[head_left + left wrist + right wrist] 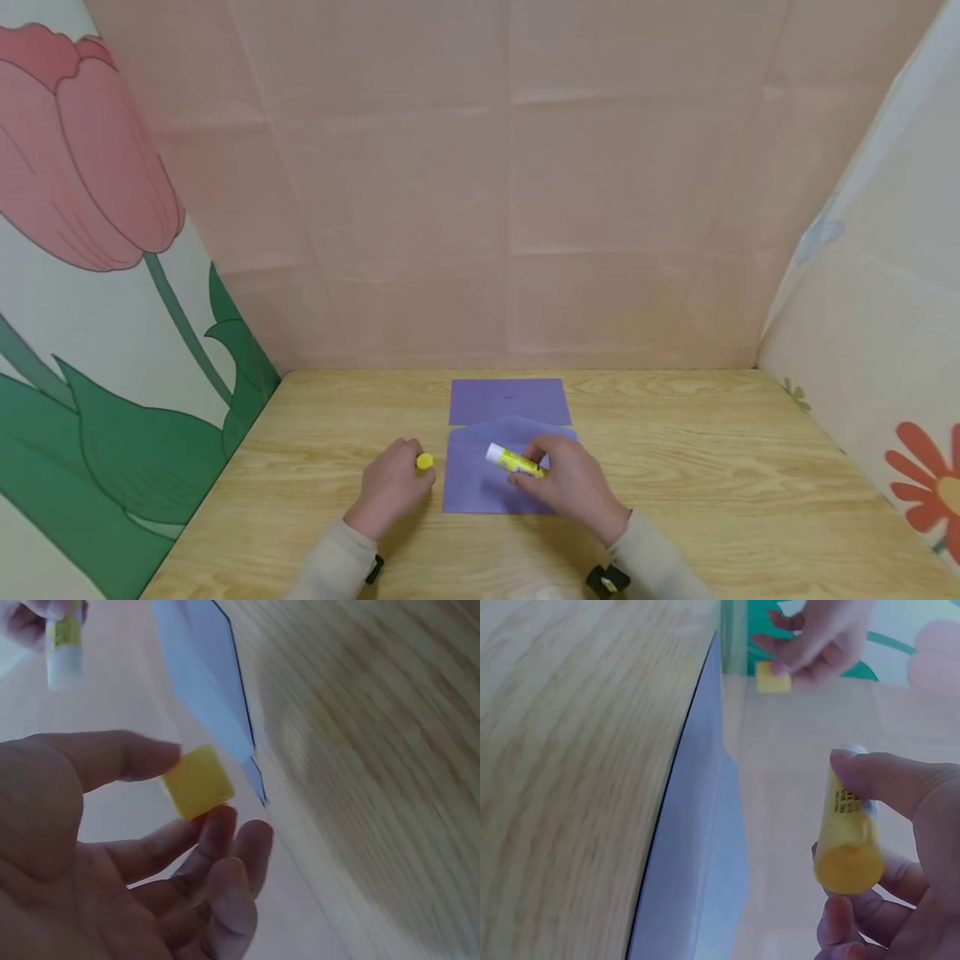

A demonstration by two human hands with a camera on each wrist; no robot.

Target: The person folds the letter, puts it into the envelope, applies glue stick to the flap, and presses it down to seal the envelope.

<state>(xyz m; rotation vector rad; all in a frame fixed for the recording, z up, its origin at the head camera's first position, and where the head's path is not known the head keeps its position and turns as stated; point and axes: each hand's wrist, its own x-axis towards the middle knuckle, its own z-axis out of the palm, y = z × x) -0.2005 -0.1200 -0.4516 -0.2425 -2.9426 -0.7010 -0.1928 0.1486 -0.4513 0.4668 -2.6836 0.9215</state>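
A yellow glue stick (517, 461) with a white end is pinched between the thumb and fingers of my right hand (573, 483), tilted above a purple envelope (468, 487) whose flap is raised. In the right wrist view, the glue stick's yellow base (849, 868) faces the camera. My left hand (392, 486) stays to the left of the envelope. Its thumb and fingers pinch a small yellow cap (199, 782), seen closely in the left wrist view. The glue stick and cap are apart.
Behind the envelope lies a flat purple rectangle (510, 400) of paper or card. Everything rests on a wood-grain table (675, 467). A pinkish sheet (510, 208) hangs along the back edge, with flower-printed panels on both sides.
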